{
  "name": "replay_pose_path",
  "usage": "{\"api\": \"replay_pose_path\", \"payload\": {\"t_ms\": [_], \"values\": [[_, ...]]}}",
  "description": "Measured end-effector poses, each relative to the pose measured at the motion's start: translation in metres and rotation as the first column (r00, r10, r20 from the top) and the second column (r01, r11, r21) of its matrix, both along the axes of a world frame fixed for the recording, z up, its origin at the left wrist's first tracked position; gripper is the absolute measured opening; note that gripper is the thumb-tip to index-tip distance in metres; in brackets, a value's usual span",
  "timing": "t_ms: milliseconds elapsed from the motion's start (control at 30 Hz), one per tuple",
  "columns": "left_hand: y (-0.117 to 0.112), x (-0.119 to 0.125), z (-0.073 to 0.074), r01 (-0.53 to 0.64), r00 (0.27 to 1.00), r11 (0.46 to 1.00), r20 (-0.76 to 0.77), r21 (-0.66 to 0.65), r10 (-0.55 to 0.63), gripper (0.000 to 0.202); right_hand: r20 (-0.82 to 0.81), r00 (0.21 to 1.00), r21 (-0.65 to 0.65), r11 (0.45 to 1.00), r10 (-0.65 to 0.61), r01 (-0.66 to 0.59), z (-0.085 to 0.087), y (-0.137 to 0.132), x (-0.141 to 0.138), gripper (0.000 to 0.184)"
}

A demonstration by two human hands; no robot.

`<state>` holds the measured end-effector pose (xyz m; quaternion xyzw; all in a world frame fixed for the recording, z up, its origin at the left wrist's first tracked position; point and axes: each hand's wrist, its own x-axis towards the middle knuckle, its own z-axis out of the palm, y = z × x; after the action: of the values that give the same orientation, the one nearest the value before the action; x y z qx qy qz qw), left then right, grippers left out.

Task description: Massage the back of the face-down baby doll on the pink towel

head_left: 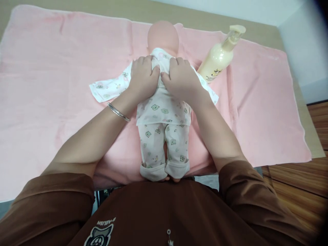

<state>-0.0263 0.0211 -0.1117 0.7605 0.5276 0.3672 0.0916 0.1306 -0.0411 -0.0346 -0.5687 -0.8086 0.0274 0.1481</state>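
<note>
A baby doll [163, 36] in a white patterned shirt [164, 106] and matching trousers [153, 143] lies on a pink towel [51, 61]. Its bare head points away from me and no face shows, so it seems to be front down. My left hand [145, 75] rests on the doll's left-side shoulder in view, fingers curled over it. On the other shoulder, my right hand [180, 77] holds the same way. Both thumbs lie on the upper back, pointing toward each other, a little apart. The doll's feet, below rolled cuffs, are near my body.
A pump bottle [217, 58] of pale yellow liquid lies or leans just right of the doll, its pump toward the far right. The towel covers most of the wooden table [266, 34]. Brown wooden flooring [294, 181] shows at the lower right.
</note>
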Motion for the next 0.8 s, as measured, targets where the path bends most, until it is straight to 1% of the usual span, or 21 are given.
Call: {"api": "replay_pose_path", "payload": {"t_ms": [67,100,133,200,300,367,467,533,633,700,800], "values": [[-0.005,0.006,0.003,-0.149,0.988,0.987,0.042,-0.057,0.151,0.031,-0.045,0.997,-0.045,0.997,-0.061,0.059,-0.007,0.013,0.003,0.043],[-0.009,0.008,0.005,-0.183,0.981,0.980,0.048,-0.081,0.187,0.031,-0.073,0.993,-0.064,0.994,-0.093,0.088,-0.011,0.019,0.004,0.044],[-0.012,0.010,0.008,-0.190,0.979,0.977,0.054,-0.098,0.196,0.030,-0.096,0.988,-0.073,0.991,-0.120,0.113,-0.015,0.024,0.005,0.044],[-0.017,0.010,0.013,-0.173,0.981,0.977,0.066,-0.121,0.182,0.028,-0.115,0.982,-0.067,0.987,-0.151,0.144,-0.020,0.028,0.005,0.043],[-0.022,0.007,0.019,-0.142,0.986,0.977,0.067,-0.161,0.154,0.028,-0.119,0.979,-0.076,0.985,-0.165,0.157,-0.022,0.028,0.004,0.044],[-0.022,0.006,0.020,-0.141,0.987,0.971,0.050,-0.195,0.153,0.028,-0.124,0.979,-0.083,0.985,-0.160,0.151,-0.020,0.025,0.004,0.048],[-0.018,0.009,0.015,-0.193,0.978,0.957,0.039,-0.216,0.206,0.027,-0.127,0.979,-0.071,0.986,-0.159,0.151,-0.019,0.024,0.004,0.048],[-0.016,0.011,0.012,-0.216,0.972,0.958,0.056,-0.189,0.230,0.028,-0.124,0.978,-0.066,0.985,-0.169,0.162,-0.020,0.023,0.004,0.046],[-0.016,0.010,0.010,-0.178,0.980,0.975,0.065,-0.134,0.188,0.028,-0.129,0.976,-0.064,0.984,-0.174,0.167,-0.022,0.024,0.004,0.046],[-0.020,0.009,0.015,-0.150,0.989,0.984,-0.005,-0.097,0.150,0.029,-0.137,0.976,-0.065,0.985,-0.167,0.159,-0.023,0.025,0.006,0.047],[-0.035,0.008,0.028,-0.111,0.985,0.993,-0.138,-0.044,0.104,0.028,-0.149,0.980,-0.085,0.989,-0.134,0.122,-0.022,0.027,0.010,0.049]]}}
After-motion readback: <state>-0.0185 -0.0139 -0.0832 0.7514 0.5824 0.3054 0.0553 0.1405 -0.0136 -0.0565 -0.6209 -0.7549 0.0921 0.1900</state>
